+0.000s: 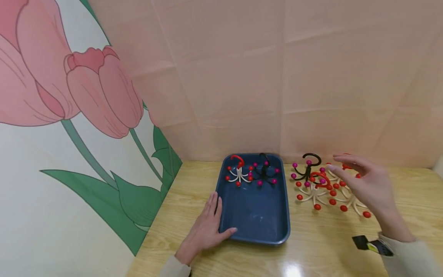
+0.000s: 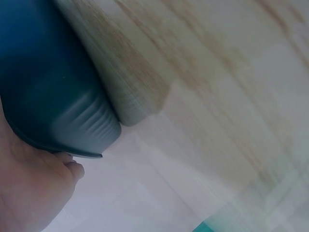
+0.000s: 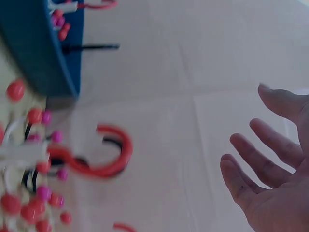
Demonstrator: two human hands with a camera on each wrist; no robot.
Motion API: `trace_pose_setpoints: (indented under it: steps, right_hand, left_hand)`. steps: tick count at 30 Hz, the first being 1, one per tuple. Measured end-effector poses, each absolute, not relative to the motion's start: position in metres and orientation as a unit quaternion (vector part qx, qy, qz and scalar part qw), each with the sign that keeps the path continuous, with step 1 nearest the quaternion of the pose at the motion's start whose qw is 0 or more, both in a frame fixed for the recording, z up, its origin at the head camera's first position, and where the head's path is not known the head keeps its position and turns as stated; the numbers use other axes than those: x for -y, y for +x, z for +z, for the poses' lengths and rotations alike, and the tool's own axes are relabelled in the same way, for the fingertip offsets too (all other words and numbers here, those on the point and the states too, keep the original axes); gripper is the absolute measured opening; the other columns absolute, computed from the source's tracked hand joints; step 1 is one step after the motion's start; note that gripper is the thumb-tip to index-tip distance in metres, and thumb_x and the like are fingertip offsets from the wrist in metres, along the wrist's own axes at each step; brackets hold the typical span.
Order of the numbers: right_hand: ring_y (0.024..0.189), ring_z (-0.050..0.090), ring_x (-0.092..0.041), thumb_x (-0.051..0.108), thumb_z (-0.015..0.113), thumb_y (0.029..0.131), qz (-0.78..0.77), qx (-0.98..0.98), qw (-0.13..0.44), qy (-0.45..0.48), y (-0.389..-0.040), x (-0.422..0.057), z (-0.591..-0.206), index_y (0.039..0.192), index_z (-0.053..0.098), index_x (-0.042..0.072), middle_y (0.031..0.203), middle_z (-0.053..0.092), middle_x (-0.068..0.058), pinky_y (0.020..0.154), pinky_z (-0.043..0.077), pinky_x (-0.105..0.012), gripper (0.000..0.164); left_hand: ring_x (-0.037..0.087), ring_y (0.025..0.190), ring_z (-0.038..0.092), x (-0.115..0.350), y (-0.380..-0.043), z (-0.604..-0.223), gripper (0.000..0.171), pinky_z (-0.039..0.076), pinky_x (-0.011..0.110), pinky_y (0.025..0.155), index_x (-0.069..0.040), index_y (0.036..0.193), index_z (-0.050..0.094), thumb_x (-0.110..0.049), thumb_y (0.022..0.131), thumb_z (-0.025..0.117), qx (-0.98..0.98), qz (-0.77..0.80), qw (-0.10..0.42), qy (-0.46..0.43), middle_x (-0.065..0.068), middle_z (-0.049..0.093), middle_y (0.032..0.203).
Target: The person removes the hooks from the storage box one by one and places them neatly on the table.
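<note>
My left hand (image 1: 206, 227) rests against the left side of a dark blue tray (image 1: 254, 219), fingers along the rim and thumb over the near left corner. In the tray's far end stand a white-legged, red-ball-tipped piece with a red hook (image 1: 239, 174) and a black one with magenta balls (image 1: 265, 172). To the right of the tray, my right hand (image 1: 368, 181) hovers with fingers spread from the thumb, holding nothing. Nearest it stand several similar pieces: a black hooked one (image 1: 307, 171) and cream-legged ones with red balls, such as the front one (image 1: 314, 196).
A light wood-grain table (image 1: 322, 246) carries the tray and the hooked pieces. Behind it hangs a creased pinkish cloth (image 1: 225, 77). A panel painted with pink tulips (image 1: 100, 88) rises along the left. A dark strap (image 1: 377, 246) is around the right wrist.
</note>
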State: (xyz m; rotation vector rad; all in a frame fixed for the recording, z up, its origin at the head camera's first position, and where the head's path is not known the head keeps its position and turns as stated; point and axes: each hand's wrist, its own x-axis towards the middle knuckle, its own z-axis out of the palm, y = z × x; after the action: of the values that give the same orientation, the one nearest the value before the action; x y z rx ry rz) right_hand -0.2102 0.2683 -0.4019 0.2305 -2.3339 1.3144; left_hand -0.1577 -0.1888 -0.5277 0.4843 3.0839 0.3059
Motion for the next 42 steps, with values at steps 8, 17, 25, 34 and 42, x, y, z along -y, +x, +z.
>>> trace_pose_setpoints:
  steps: [8,17,25,34,42]
  right_hand:
    - [0.098,0.066,0.009,0.021,0.083,0.092,0.493,0.835,0.211,0.127,-0.220,-0.223,-0.389,0.117,0.079,0.013,0.105,0.073,0.026,0.084,0.047,-0.002,0.027]
    - [0.090,0.072,0.004,0.036,0.076,0.098,0.485,0.850,0.126,0.163,-0.248,-0.181,-0.393,0.119,0.078,0.012,0.114,0.079,-0.015,0.074,0.056,-0.011,0.032]
    - [0.111,0.074,-0.034,0.041,0.074,0.099,0.478,0.861,0.079,0.152,-0.279,-0.156,-0.414,0.127,0.073,0.009,0.126,0.076,-0.017,0.091,0.063,-0.041,0.042]
    - [0.123,0.069,-0.041,0.038,0.077,0.097,0.499,0.856,0.051,0.122,-0.311,-0.143,-0.428,0.138,0.065,0.002,0.139,0.068,-0.024,0.102,0.057,-0.058,0.056]
    - [0.123,0.068,-0.042,0.034,0.077,0.097,0.502,0.858,0.024,0.106,-0.327,-0.139,-0.452,0.135,0.066,-0.002,0.136,0.069,-0.026,0.100,0.059,-0.054,0.054]
  left_hand:
    - [0.033,0.167,0.001,0.188,-0.158,-0.528,0.112,0.025,0.053,0.132,-0.004,0.169,0.013,-0.082,0.095,0.045,-0.982,0.102,0.008,0.157,0.016,-0.002,0.179]
    - [0.035,0.167,0.002,0.188,-0.160,-0.529,0.113,0.027,0.054,0.131,-0.003,0.169,0.015,-0.083,0.095,0.044,-0.982,0.101,0.003,0.159,0.017,-0.001,0.179]
    - [0.033,0.167,0.000,0.189,-0.157,-0.529,0.113,0.027,0.055,0.131,-0.004,0.169,0.014,-0.083,0.094,0.046,-0.981,0.116,0.014,0.153,0.015,-0.004,0.179]
    - [0.035,0.167,0.001,0.189,-0.161,-0.524,0.112,0.027,0.055,0.131,-0.004,0.169,0.014,-0.082,0.095,0.046,-0.981,0.116,0.011,0.157,0.016,-0.003,0.179]
    - [0.033,0.167,-0.001,0.188,-0.159,-0.526,0.111,0.026,0.054,0.131,-0.004,0.169,0.014,-0.081,0.095,0.047,-0.981,0.120,0.024,0.152,0.015,-0.005,0.179]
